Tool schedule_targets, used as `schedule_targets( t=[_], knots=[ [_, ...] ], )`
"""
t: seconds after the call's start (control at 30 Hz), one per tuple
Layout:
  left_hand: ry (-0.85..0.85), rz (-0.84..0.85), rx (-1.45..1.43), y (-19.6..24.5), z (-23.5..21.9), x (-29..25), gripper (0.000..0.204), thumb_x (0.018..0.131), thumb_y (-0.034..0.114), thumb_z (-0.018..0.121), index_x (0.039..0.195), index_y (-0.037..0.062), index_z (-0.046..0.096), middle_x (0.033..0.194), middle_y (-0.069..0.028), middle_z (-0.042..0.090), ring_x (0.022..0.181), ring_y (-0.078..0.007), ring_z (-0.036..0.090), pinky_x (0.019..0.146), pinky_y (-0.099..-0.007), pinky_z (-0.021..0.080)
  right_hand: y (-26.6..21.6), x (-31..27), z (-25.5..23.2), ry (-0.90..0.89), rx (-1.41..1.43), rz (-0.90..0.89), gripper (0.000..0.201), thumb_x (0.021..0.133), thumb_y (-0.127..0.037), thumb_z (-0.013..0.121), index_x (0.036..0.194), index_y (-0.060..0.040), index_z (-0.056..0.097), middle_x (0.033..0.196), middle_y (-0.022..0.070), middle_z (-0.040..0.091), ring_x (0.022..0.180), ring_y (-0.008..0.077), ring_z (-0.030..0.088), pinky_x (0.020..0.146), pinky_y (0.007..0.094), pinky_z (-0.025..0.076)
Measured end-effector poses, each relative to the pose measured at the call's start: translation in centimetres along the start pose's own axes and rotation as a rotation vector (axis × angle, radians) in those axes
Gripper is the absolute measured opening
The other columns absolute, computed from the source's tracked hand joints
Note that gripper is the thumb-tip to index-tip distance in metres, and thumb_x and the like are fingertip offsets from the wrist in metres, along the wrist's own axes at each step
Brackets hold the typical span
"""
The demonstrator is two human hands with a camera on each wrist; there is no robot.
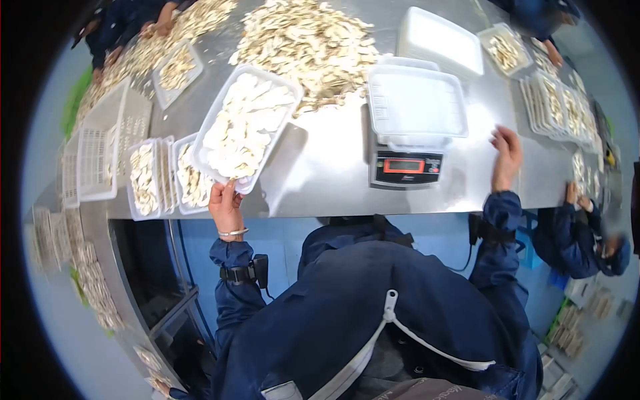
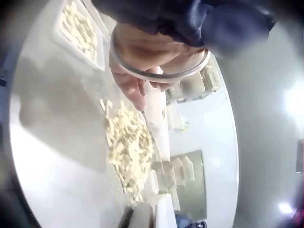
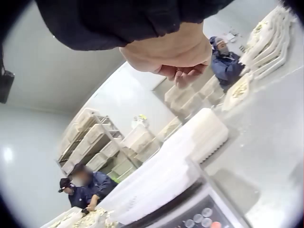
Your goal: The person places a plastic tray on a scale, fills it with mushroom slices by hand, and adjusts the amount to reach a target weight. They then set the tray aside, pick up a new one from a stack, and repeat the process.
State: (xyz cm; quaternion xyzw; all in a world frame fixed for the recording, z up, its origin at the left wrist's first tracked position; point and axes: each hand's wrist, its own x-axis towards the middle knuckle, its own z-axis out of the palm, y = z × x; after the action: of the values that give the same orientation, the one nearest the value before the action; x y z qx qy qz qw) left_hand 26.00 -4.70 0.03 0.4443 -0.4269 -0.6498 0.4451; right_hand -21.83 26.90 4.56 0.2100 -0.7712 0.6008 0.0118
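Observation:
My left hand pinches the near end of a white plastic tray full of pale, thin dried slices. The tray is tilted and overlaps the filled trays at the table's left edge. In the left wrist view, the thumb and fingers of my left hand close on the tray's rim. My right hand is over the steel table, to the right of a digital scale, with loosely bent fingers and nothing held. A clear plastic tray sits on the scale. The right wrist view shows my right hand from behind.
A large heap of slices covers the far middle of the table. Stacked white trays stand behind the scale. Filled trays and a white basket are at the left, more filled trays at the right. Other people work around the table.

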Motion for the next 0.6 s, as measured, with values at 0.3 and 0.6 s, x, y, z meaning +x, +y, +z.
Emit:
schedule_targets(
  t=[0.3, 0.6],
  knots=[
    [-0.536, -0.137, 0.137, -0.2, 19.5, 1.4, 0.008, 0.089, 0.007, 0.061, 0.093, 0.0091, 0.054, 0.085, 0.0, 0.063, 0.077, -0.0073, 0.062, 0.064, -0.0223, 0.051, -5.4, 5.1, 7.1, -0.674, 0.147, 0.245, 0.027, 0.091, -0.013, 0.053, 0.111, 0.0027, 0.061, 0.089, 0.0039, 0.063, 0.073, 0.0084, 0.054, 0.068, 0.0227, 0.043],
    [-0.504, 0.101, 0.225, -2.0, 28.0, 1.7, 0.021, 0.089, 0.001, 0.054, 0.109, 0.0009, 0.048, 0.106, -0.0084, 0.058, 0.099, -0.0107, 0.053, 0.084, -0.0237, 0.043, -0.1, 9.7, 4.6, -0.578, 0.012, 0.038, 0.011, 0.084, -0.007, 0.061, 0.092, -0.0001, 0.057, 0.072, 0.0017, 0.058, 0.064, 0.0081, 0.051, 0.06, 0.0237, 0.044]
  ],
)
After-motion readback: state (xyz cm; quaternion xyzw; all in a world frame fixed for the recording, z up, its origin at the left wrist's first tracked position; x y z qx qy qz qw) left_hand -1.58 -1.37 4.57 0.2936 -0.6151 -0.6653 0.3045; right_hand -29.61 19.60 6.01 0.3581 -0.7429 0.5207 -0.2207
